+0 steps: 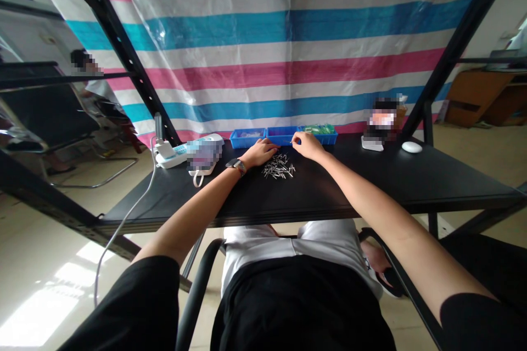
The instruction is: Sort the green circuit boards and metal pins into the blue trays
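Note:
A heap of several small metal pins (279, 167) lies on the black table (370, 186). My left hand (260, 152), with a watch on its wrist, rests curled on the table just left of the heap; what its fingers hold is hidden. My right hand (307, 144) hovers above the heap's far right, pinching a small metal pin near the blue trays (284, 134).
Three blue trays stand in a row at the table's back edge, the right one (321, 130) with green parts. A white power strip (168, 154) with a cable sits at the back left, a white mouse (411, 147) at the right. A striped tarp hangs behind.

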Tool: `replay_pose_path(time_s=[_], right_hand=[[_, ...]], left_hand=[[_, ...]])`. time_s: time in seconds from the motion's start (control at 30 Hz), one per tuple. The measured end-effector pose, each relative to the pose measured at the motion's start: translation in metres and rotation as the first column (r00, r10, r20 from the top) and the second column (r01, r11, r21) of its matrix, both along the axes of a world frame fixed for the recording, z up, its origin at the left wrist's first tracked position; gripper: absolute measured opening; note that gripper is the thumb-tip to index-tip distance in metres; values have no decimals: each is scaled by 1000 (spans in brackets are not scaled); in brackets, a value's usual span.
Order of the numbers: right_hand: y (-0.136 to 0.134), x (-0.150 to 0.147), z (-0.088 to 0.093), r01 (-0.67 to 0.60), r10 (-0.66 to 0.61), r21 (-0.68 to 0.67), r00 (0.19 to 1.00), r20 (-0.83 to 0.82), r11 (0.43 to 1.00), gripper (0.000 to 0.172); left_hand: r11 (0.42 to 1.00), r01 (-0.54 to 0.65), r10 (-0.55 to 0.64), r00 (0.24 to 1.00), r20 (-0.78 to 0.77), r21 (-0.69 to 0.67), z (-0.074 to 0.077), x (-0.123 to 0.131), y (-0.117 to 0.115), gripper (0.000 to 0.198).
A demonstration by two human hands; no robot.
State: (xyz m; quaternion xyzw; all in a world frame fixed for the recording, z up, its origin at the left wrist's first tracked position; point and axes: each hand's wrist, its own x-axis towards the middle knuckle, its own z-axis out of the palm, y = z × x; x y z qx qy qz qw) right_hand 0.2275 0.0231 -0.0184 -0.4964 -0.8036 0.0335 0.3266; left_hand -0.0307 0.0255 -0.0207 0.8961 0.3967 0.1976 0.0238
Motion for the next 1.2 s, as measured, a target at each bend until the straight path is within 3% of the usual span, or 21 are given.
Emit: replay_pose_path(time_s=[0.23, 0.43, 0.6, 0.73, 1.03, 1.2], right_hand=[[-5, -2, -2, -14, 14, 11, 1000, -22, 1000, 9], [-10, -8, -1, -105, 97, -25, 973, -211, 994, 9], [-13, -17, 2, -214, 163, -71, 886, -433, 974, 4], [-16, -26, 4, -316, 187, -122, 785, -591, 941, 17], [-26, -34, 8, -363, 209, -82, 692, -691, 928, 21], [-29, -34, 10, -420, 123, -200, 625, -771, 885, 20]], left_hand=[[1000, 24, -25, 997, 74, 9, 1, 1, -9, 43], [998, -13, 27, 975, 220, -64, 4, -2, -20, 41], [972, 33, 71, 902, 426, -231, 7, -4, -18, 43], [927, 169, 58, 816, 575, -334, 13, -4, -18, 50], [889, 239, 94, 741, 665, -392, 20, -5, -26, 45], [896, 247, 86, 720, 689, -370, 19, -4, -25, 41]])
